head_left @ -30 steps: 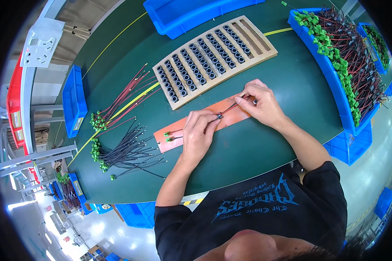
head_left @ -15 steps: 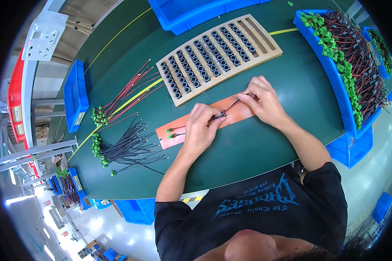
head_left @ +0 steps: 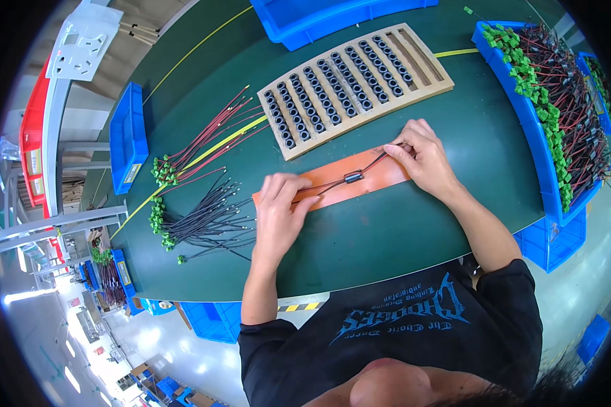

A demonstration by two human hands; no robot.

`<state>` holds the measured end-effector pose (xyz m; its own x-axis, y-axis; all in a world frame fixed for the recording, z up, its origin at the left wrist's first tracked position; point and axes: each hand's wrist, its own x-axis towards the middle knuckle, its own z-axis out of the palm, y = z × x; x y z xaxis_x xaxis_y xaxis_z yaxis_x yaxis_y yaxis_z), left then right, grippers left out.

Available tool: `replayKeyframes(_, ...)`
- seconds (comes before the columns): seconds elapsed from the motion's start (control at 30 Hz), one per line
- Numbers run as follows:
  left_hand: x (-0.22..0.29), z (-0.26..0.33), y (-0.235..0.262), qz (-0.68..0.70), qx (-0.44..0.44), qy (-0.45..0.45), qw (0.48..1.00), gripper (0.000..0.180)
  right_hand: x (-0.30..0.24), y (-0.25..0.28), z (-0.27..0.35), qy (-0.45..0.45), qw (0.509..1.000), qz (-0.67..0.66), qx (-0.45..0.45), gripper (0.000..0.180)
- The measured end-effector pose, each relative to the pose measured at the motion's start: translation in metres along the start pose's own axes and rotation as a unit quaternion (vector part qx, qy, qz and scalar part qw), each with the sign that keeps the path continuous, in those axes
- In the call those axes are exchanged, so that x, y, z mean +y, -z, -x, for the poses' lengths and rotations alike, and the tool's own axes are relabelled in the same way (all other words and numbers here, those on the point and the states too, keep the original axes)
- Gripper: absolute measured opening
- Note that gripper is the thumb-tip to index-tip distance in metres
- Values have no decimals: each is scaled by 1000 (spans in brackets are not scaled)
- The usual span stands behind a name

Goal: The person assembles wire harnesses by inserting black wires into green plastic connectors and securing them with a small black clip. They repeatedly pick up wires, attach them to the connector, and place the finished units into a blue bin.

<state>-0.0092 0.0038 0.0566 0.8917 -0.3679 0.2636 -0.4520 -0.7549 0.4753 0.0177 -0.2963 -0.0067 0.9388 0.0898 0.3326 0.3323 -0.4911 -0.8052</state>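
A red wire and a black wire run along an orange strip-shaped board. Both pass through a small black cylindrical core, which shows between my hands. My left hand is closed on the wires over the board's left end and hides whatever lies beneath it. Thumb against fingertips, my right hand pinches the other ends of the wires at the board's right end. Just beyond the board stands a wooden rack with rows of black ring-shaped cores.
Black wires and red wires with green connectors lie left on the green table. A narrow blue bin stands beyond them. At right, a blue bin holds many wired parts. Another blue tray sits at the back.
My left hand has slid left along the wires, away from the core, and now covers the green connectors on the board. The core is now uncovered. My right hand keeps its pinch.
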Motion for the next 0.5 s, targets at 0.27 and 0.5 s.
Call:
replayKeyframes(0.27, -23, 18, 12, -94, 6, -4, 996, 19, -3, 0, 1, -3, 1000, 5, -8, 17)
replayKeyframes(0.5, -25, 22, 20, -39, -9, -18, 999, 18, -6, 2, 2, -6, 1000, 17, -9, 16)
